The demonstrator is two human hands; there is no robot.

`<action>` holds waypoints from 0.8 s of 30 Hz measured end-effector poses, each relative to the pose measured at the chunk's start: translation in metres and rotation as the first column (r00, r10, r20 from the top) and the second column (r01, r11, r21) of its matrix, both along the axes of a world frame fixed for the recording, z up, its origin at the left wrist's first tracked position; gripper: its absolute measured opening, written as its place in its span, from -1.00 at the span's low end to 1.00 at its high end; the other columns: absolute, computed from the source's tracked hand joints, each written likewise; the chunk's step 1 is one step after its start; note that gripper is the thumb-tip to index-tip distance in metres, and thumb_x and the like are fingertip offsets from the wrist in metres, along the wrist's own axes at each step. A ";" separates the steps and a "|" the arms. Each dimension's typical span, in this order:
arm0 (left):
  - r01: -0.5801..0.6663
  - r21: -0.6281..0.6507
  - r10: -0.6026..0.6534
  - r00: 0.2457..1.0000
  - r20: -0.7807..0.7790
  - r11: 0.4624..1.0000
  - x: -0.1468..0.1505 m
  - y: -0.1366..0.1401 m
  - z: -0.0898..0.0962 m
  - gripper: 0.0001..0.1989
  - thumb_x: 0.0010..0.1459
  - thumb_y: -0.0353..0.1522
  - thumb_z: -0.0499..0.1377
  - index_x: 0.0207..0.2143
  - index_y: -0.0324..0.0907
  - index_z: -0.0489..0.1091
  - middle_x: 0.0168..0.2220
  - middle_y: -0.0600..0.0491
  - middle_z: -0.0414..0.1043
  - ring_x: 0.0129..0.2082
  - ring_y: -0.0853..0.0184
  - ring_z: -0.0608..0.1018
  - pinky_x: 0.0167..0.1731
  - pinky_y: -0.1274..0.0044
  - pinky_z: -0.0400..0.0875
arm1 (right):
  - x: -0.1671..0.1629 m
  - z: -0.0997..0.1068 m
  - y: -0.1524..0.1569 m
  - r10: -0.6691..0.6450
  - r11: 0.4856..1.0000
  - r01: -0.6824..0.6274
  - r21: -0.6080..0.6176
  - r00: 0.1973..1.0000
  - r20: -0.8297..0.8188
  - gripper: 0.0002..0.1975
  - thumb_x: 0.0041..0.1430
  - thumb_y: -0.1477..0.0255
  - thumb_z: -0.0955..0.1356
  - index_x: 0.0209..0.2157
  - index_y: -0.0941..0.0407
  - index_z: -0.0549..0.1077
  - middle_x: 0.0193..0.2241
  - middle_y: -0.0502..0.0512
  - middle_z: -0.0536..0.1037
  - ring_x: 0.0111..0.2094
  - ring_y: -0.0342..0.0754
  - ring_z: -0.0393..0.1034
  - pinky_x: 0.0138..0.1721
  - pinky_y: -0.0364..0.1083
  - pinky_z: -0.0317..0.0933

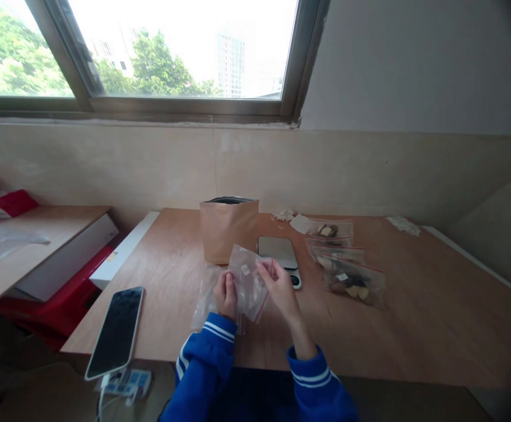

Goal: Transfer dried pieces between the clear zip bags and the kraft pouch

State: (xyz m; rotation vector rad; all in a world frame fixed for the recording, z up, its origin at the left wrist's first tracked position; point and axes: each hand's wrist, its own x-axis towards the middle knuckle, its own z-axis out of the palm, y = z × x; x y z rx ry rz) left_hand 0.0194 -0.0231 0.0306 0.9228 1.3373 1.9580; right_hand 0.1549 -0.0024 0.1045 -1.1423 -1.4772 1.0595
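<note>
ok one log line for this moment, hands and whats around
left hand: holds clear zip bag | right hand: grips same bag's top | behind: brown paper pouch, scale | right: filled bags

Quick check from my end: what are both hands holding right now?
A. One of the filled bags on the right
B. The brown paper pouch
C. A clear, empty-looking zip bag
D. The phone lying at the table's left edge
C: the left hand and right hand both grip a clear zip bag above the table, while the brown pouch, phone and filled bags lie untouched.
</note>
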 end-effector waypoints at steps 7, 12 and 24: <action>0.229 0.008 -0.215 0.926 -0.309 0.973 0.018 -0.017 0.047 -0.75 0.15 -0.14 0.19 -0.44 -0.10 0.48 -0.53 0.07 0.41 -0.55 0.33 0.39 -0.43 0.52 0.30 | 0.031 -0.004 -0.015 -0.298 0.955 0.289 -0.072 0.931 -0.211 -0.49 0.14 -0.07 0.29 -0.24 0.11 0.44 -0.61 -0.01 0.42 -0.65 -0.11 0.23 -0.64 -0.14 0.18; 0.222 -0.062 -0.230 0.925 -0.303 0.973 0.016 -0.027 0.062 -0.79 0.16 -0.18 0.18 -0.39 -0.10 0.51 -0.56 0.10 0.37 -0.58 0.36 0.35 -0.45 0.53 0.25 | 0.033 0.002 -0.023 -0.417 0.908 0.413 -0.068 0.880 -0.227 -0.44 0.22 -0.09 0.17 -0.22 0.12 0.44 -0.73 -0.13 0.17 -0.70 -0.13 0.10 -0.69 -0.15 0.06; -0.099 -0.295 -0.015 0.933 -0.361 0.950 -0.018 -0.042 0.054 -0.57 0.25 -0.04 -0.04 -0.26 -0.18 0.41 -0.61 0.18 0.18 -0.59 0.36 0.31 -0.51 0.53 0.21 | 0.018 -0.025 -0.053 0.248 0.927 -0.294 -0.231 0.946 -0.210 -0.53 0.15 0.06 0.36 -0.07 0.11 0.37 -0.61 -0.08 0.41 -0.58 -0.12 0.32 -0.46 -0.12 0.25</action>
